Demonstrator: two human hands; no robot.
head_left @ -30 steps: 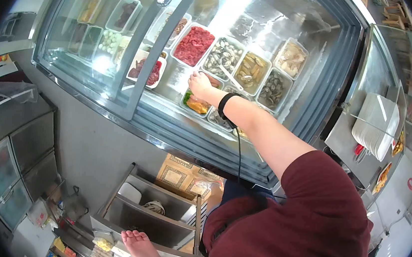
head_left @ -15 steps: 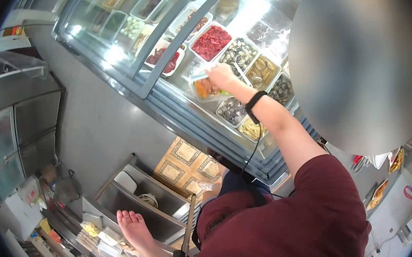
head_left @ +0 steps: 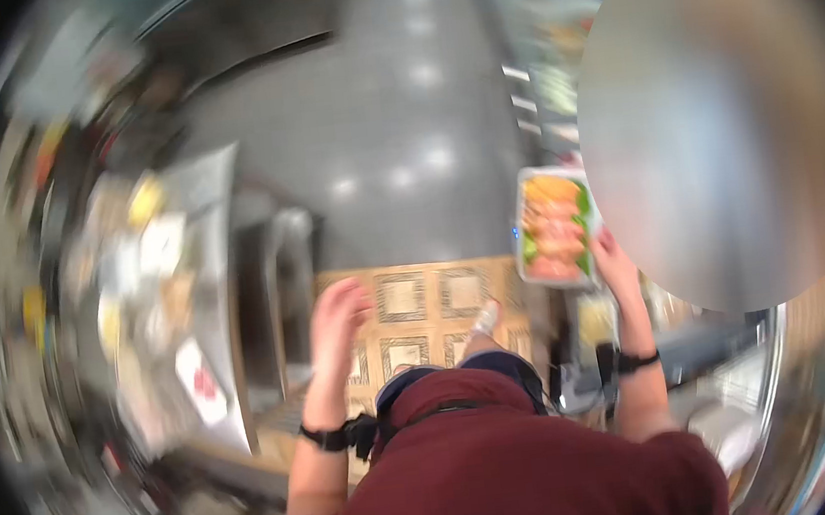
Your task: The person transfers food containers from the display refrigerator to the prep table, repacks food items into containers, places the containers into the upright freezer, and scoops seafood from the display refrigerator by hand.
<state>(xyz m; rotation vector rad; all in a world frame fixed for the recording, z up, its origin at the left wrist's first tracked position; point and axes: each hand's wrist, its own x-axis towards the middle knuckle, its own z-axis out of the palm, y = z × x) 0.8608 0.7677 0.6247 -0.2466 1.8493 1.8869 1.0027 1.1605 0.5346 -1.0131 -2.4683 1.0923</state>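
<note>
My right hand [head_left: 611,257] grips the right edge of a white rectangular food container [head_left: 525,276], out in front of me at waist level. In it lie orange slices at the far end, pale pink pieces that look like raw meat or fish, and green leaves along the sides. My left hand [head_left: 340,313] hangs over the patterned floor, fingers loosely bent and somewhat blurred, with nothing visible in it. A large blurred oval covers the area right of the container.
On the left stands a metal counter [head_left: 244,376] bearing a white tray with red pieces [head_left: 202,382] and other smeared items. The glass display case [head_left: 553,62] is partly visible on the right. Grey floor [head_left: 397,108] stretches ahead, with patterned tiles [head_left: 401,294] at my feet.
My view has swung left, away from the display case. The container has come out of the case in my right hand. My left hand has moved forward, its fingers now bent.
</note>
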